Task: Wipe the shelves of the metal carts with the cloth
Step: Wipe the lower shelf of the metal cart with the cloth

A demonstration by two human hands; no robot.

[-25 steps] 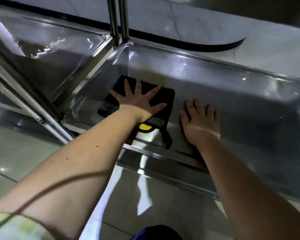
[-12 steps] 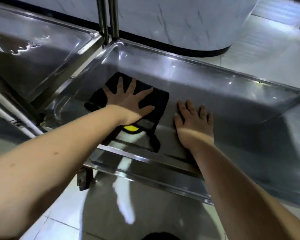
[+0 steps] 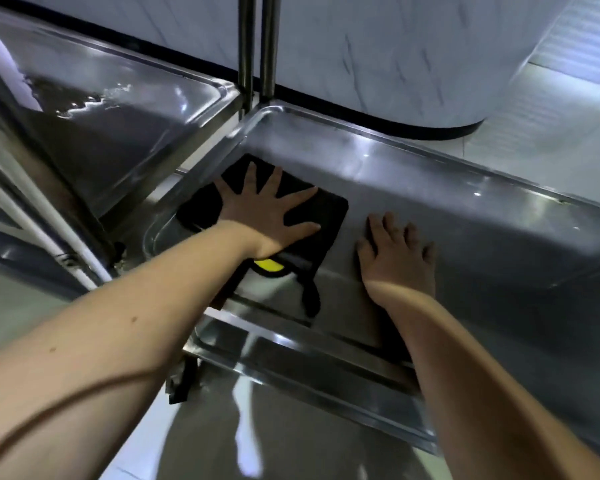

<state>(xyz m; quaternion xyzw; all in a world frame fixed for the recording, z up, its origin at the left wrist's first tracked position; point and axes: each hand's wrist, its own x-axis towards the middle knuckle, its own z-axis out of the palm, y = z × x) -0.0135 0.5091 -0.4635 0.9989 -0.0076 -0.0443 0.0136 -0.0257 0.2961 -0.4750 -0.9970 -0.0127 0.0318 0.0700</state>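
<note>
Cloth: black, lying flat on the floor of the nearer cart's shelf, at the shelf's left end, close to the end wall.

Left hand: palm down on the cloth, fingers straight and splayed wide, pressing it to the metal. It is not gripping; nothing is curled round the fabric. The palm and wrist hide the cloth's middle.

Right hand: flat on bare steel just beside the cloth's right edge and apart from it, fingers extended and close together, holding nothing. The heel of this hand sits near the front rim.

Yellow patch: shows at the cloth's near edge, just below the left wrist and partly covered by it. I cannot tell whether it is a label or a second layer. A dark strap trails from the cloth toward the front rim.

Second cart shelf: to the left, angled away and cut off by the frame edge. Bright streaks on its surface could be wetness or glare; I cannot tell which.

Two upright posts stand where the carts' corners meet, tops out of frame. Behind them is a pale marbled wall with a black skirting. The dark fitting under the front left corner is blurred, possibly a caster.
</note>
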